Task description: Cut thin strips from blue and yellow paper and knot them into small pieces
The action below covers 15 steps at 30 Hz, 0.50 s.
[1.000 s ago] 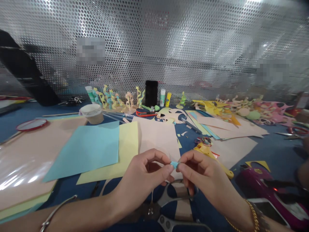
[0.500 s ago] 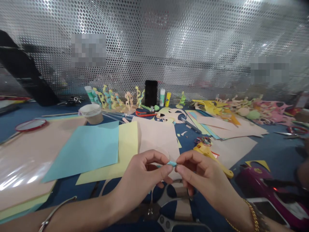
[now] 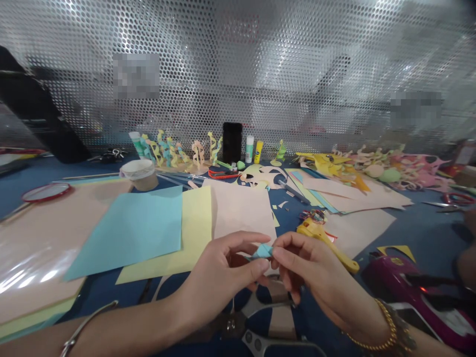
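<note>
A small folded piece of light blue paper (image 3: 263, 251) is held between my two hands at the middle front. My right hand (image 3: 316, 265) pinches its right end between thumb and index finger. My left hand (image 3: 221, 267) has its thumb against the lower edge, the index finger raised above, and the other fingers curled behind, partly hidden. Below the hands lies a grey metal tool with looped handles (image 3: 253, 337), partly covered by them. Beyond the fingers is a pale pink sheet (image 3: 241, 208).
Blue (image 3: 137, 228) and yellow (image 3: 199, 213) sheets lie left, near a paper-lined cup (image 3: 140, 174). A yellow-handled tool (image 3: 327, 243) and a purple device (image 3: 405, 287) are right. Behind stand paper figures (image 3: 167, 148), a phone (image 3: 232, 143) and glue sticks (image 3: 249, 148).
The blue paper has turned and shows a wider folded face. My left index finger has lifted off it and straightened, while my right hand still pinches the end.
</note>
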Each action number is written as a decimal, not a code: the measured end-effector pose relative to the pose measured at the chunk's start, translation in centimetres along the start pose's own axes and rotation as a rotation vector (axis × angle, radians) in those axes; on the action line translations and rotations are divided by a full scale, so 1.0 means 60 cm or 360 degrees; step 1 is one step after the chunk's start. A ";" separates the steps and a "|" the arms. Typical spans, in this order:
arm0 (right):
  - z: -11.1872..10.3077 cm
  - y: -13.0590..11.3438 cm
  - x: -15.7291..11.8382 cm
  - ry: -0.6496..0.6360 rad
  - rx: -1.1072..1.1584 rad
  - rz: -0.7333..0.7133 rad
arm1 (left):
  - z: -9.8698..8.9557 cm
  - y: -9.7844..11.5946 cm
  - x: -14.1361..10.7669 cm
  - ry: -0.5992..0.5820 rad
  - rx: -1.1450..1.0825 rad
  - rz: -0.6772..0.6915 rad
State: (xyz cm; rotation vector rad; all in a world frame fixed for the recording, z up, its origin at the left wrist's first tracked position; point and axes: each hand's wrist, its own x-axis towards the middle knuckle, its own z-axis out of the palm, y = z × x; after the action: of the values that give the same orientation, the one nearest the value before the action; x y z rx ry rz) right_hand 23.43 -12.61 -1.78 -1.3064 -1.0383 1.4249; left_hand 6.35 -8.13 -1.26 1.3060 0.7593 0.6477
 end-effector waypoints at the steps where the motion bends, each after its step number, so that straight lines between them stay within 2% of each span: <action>1: 0.001 0.000 0.000 -0.0010 0.0003 0.0006 | 0.000 -0.001 -0.001 0.0003 0.0028 0.0020; 9: 0.003 -0.001 -0.003 -0.0016 -0.0077 -0.0007 | 0.000 0.001 -0.001 0.0110 0.0055 0.0016; 15: 0.002 -0.001 -0.003 -0.0003 -0.0140 -0.0059 | 0.001 0.004 0.000 0.0103 0.0061 -0.0016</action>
State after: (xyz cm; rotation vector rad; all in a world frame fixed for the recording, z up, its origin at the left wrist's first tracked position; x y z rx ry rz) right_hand 23.30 -12.75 -1.68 -1.3418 -1.1324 1.3660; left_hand 6.41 -8.10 -1.02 1.3206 0.8337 0.6729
